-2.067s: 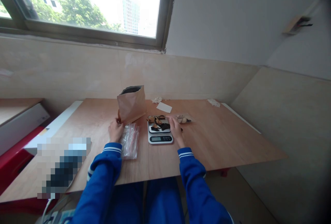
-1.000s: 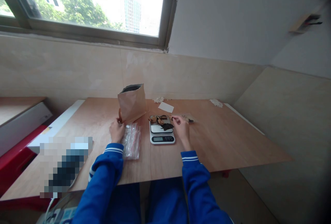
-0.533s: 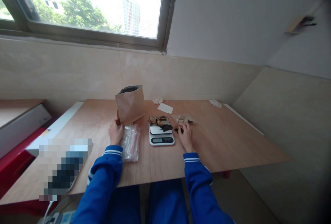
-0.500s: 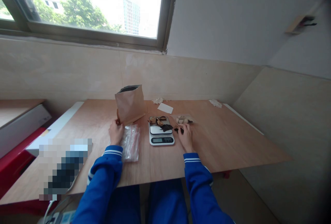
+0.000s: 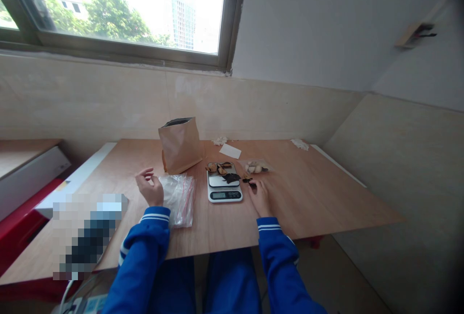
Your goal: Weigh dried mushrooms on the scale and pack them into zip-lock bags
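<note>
A white kitchen scale with a lit display holds brown curled dried slices and a blackish dried piece. Just right of it, my right hand rests low over the table, thumb and fingers around a small dark dried piece. Beyond that hand lie pale dried chunks on a clear plastic bag. My left hand is raised at the left, fingers loosely bent and apart, holding nothing. Beside it are flat clear zip bags, and behind stands an open brown paper pouch.
A white card and a crumpled whitish scrap lie near the wall, with another scrap farther right. At the left front is a pixelated flat object with a cable. The wooden table borders the wall.
My left hand has come away from the paper pouch's lower corner, moving left with its fingers loosening. The right hand has drawn slightly back toward me, near the dark pieces.
</note>
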A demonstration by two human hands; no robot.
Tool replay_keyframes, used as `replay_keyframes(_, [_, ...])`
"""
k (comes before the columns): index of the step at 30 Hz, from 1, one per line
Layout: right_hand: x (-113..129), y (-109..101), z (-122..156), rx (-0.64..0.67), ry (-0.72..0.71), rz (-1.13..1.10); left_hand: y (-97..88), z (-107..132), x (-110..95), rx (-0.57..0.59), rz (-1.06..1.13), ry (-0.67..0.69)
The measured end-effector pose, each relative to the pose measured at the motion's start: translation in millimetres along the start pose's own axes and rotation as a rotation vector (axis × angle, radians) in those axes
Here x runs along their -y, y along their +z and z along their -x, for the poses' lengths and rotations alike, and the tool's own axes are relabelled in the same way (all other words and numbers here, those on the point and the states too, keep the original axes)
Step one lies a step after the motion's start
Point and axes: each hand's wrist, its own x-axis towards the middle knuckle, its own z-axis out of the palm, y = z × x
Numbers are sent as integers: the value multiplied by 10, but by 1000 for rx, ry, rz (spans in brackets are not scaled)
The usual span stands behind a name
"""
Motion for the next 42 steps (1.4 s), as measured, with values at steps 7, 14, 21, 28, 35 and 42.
replay_keyframes(7, [441, -162, -77, -168, -35, -58, -348, 351, -537, 484, -18, -63])
replay_keyframes(14, [1164, 200, -182, 41, -305, 18, -336, 683, -458, 740, -232, -113])
replay_keyframes(21, [1238, 261, -87, 163, -225, 152, -386, 762, -306, 970, -436, -75])
replay_keyframes(28, [1502, -151, 160, 162, -47, -301, -360, 781, -274, 923, -408, 3])
replay_keyframes(35, [2112, -1, 426, 406, 222, -680, -429, 592, -830, 1006, -109, -52])
replay_keyframes(42, [2466, 111, 520, 356, 464, -973, -599, 451, -1231, 1194, 125, -23])
